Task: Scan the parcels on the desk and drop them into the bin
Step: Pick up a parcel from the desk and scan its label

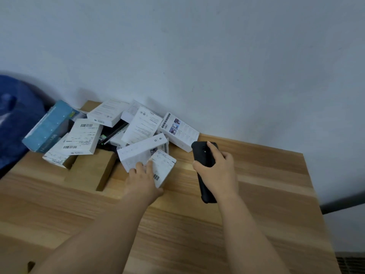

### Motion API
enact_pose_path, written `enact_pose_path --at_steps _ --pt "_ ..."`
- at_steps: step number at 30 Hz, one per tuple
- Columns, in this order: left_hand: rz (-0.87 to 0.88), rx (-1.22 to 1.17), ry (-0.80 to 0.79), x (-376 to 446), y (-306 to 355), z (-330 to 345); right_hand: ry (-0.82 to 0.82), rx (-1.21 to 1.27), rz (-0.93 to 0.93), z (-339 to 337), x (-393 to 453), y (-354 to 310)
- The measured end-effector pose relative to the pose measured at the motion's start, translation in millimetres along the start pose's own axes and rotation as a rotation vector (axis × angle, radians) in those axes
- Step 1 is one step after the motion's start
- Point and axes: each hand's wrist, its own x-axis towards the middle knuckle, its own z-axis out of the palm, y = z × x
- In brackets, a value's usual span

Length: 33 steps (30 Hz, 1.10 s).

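Note:
A heap of several white parcels [138, 127] lies on the wooden desk [256, 184] against the wall, with a teal box [49, 126] at its left end. My left hand [143, 177] grips a small white box with a barcode [165, 165] at the near edge of the heap, thumb under its lower corner. To the right, my right hand [217, 167] holds a black handheld scanner [202, 153] just above the desk, its head pointing towards the heap and my index finger stretched along its top.
A blue bag-like bin [13, 123] sits off the desk's left end. A raised wooden block [90, 171] stands on the desk near the heap. The wall runs close behind the parcels. The desk's right edge drops off beside a dark rail [343, 204].

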Motion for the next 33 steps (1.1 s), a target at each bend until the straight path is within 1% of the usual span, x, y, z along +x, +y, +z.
enact_pose_path --at_steps 5,8,13,15,18,22,25,27,33 --pt "-0.094 -0.044 -0.094 -24 8 38 -0.010 -0.035 -0.020 -1 -1 2" --pt "-0.104 -0.066 -0.133 -30 10 56 -0.022 -0.072 -0.003 2 -3 10" --pt "-0.142 -0.110 -0.179 -28 13 58 -0.053 -0.128 0.054 18 -5 23" --pt "-0.116 -0.083 -0.204 -29 12 55 -0.084 -0.133 0.063 26 -6 25" --pt "0.004 0.012 -0.194 -31 -1 44 -0.114 -0.102 0.072 35 -8 25" --pt "0.275 0.246 -0.175 -13 -38 16 -0.116 -0.092 0.062 41 -11 20" --pt "0.475 0.477 -0.160 14 -57 -8 -0.101 -0.088 0.074 43 -14 20" --pt "0.608 0.595 -0.149 32 -56 -18 -0.084 -0.088 0.100 43 -16 22" --pt "0.968 0.733 -0.124 75 -25 -23 -0.027 -0.120 0.192 46 -17 29"
